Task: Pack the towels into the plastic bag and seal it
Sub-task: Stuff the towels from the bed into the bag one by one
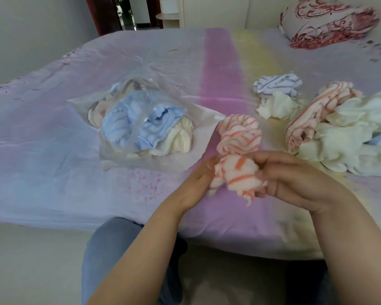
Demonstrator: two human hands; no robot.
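Note:
A clear plastic bag lies open on the bed, left of centre, with a blue towel and a cream towel bunched inside it. Both hands hold a crumpled white towel with orange stripes just right of the bag's mouth. My left hand grips its lower left side. My right hand grips its lower right side. Loose towels lie further right: a grey-striped one, a small cream one, an orange-striped one and a pile of cream ones.
The bed sheet is pastel lilac, pink and yellow, and its front edge runs just before my knees. A red patterned pillow lies at the far right corner. A doorway and a pale cabinet stand behind the bed.

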